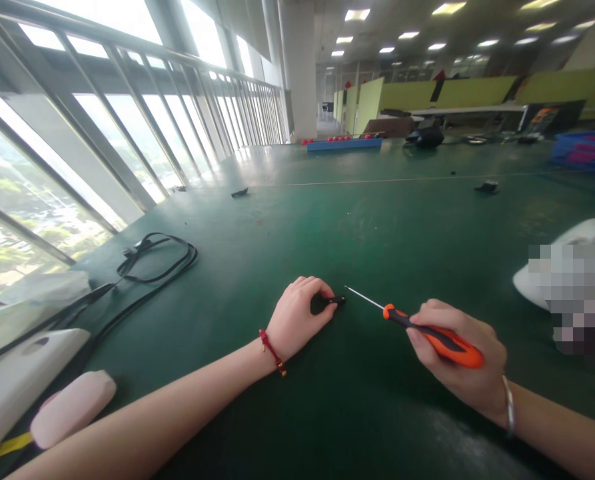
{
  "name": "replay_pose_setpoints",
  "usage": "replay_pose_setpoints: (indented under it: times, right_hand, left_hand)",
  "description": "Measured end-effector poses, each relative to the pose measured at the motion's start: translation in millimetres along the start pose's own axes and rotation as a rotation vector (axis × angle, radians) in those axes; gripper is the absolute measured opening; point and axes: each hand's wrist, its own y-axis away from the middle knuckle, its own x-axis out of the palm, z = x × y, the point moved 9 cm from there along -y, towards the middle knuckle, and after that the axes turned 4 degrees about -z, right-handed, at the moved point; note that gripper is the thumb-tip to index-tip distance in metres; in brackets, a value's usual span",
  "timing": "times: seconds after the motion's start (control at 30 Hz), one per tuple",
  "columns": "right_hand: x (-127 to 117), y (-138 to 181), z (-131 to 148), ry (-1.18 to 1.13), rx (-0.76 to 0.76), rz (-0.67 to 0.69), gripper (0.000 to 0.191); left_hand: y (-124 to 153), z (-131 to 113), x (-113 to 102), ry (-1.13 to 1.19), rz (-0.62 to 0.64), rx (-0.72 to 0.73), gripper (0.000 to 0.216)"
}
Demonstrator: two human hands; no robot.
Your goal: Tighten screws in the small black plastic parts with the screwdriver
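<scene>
1. Green table spreads wide, with a black cable looped at its left.
2. Right hand grips an orange screwdriver.
3. Left hand pins a small black part on the table, just beside the screwdriver's tip.

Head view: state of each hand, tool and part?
left hand, closed on the small black part, on the green mat.
small black part, pinned down, mostly covered.
right hand, gripping the screwdriver.
screwdriver, tilted, tip near the part, contact unclear.
black cable, lying in loose loops.
</scene>
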Motion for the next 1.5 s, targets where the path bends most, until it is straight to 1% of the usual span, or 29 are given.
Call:
replay_pose_setpoints:
  times: [0.1,0.23,0.4,0.6,0.8,1.0,1.1,1.23,1.3,1.4,1.43,1.47,1.5]
  right_hand:
    - [4,-2,5,-0.032,-0.027,0.029,0.03]
    - [7,1,7,-0.065,-0.041,0.062,0.033]
    - [3,7,7,-0.081,-0.085,0.031,0.024]
    - [9,7,3,-0.093,-0.064,0.062,0.023]
    - [11,5,4,-0.073,-0.064,0.062,0.019]
    - [11,5,4,-0.059,-0.059,0.069,0.019]
    - [11,5,1,-0.052,-0.028,0.082,0.016]
    - [16,9,-10,-0.046,0.09,0.126,0.01]
    - [13,11,-16,-0.058,0.155,0.075,0.018]
    - [4,11,-20,-0.142,0.213,-0.072,0.044]
    - [4,11,-21,-0.171,0.225,-0.087,0.048]
    - [6,11,-21,-0.183,0.231,-0.066,0.046]
    - [9,11,-20,-0.175,0.237,-0.023,0.04]
  left_hand:
    - [1,3,-2,-0.004,-0.027,-0.019,0.006]
    - [2,2,0,0.018,-0.02,0.014,0.014]
    - [1,-1,-4,0.039,-0.058,0.056,0.015]
    - [-1,-2,-3,0.043,-0.043,0.073,0.012]
    - [-1,-1,-3,0.032,-0.049,0.072,0.012]
    - [0,-2,-3,0.042,-0.041,0.075,0.012]
    - [0,-2,-3,0.046,-0.039,0.075,0.012]
    - [-1,-3,-1,0.064,-0.024,0.081,0.012]
    - [-1,-3,0,0.07,-0.018,0.079,0.011]
    - [0,-3,0,0.061,-0.019,0.077,0.011]
    - [0,-3,0,0.054,-0.019,0.076,0.011]
    - [0,-3,0,0.046,-0.019,0.076,0.011]
    - [0,-3,0,0.04,-0.019,0.076,0.011]
